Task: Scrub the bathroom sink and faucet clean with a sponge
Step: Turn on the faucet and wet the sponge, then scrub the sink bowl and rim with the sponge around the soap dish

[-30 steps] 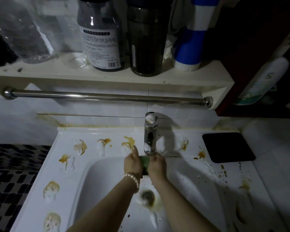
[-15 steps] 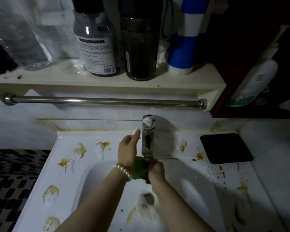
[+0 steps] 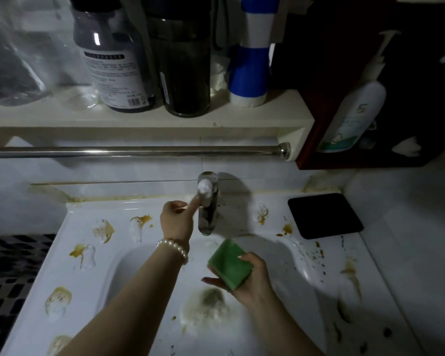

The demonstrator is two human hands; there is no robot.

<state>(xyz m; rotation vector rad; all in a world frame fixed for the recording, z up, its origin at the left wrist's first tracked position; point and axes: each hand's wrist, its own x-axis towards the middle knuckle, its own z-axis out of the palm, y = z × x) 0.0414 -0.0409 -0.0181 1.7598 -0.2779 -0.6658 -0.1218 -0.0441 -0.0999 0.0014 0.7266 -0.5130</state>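
sponge (image 3: pixel 229 264): green, square-ish, held over the basin just right of centre frame, below and slightly right of the faucet, not touching it.
right hand (image 3: pixel 252 277): grips the sponge, thumb on its upper face and fingers curled under its lower edge; the arm comes in from the bottom right.
left hand (image 3: pixel 176 219): raised at centre frame beside the faucet, fingers loosely curled, with one fingertip touching the foam-coated handle; it holds nothing. a pearl bracelet (image 3: pixel 174 247) sits on the wrist.
faucet (image 3: pixel 207 202): chrome, upright at the back middle of the sink, white foam on its top, spout pointing down toward the basin.
sink (image 3: pixel 82 291): white, filling the lower half of the frame; brown stains mixed with blobs of white foam dot the left rim and the back ledge, and brown splatters run along the right side.
drain (image 3: pixel 211 298): lower centre, ringed with dark grime and suds.
black pad (image 3: pixel 325 215): flat, dark, on the counter at right of the faucet.
towel bar (image 3: pixel 139 151): metal, running across the frame above the faucet, under a pale shelf (image 3: pixel 165 124).
shelf contents: a dark labelled bottle (image 3: pixel 111 60), a dark jar (image 3: pixel 184 65) beside it, and a blue-and-white container (image 3: pixel 251 60) further right, all along the top of the frame.
upper right: a white pump bottle (image 3: pixel 355 116) in a dark cabinet.
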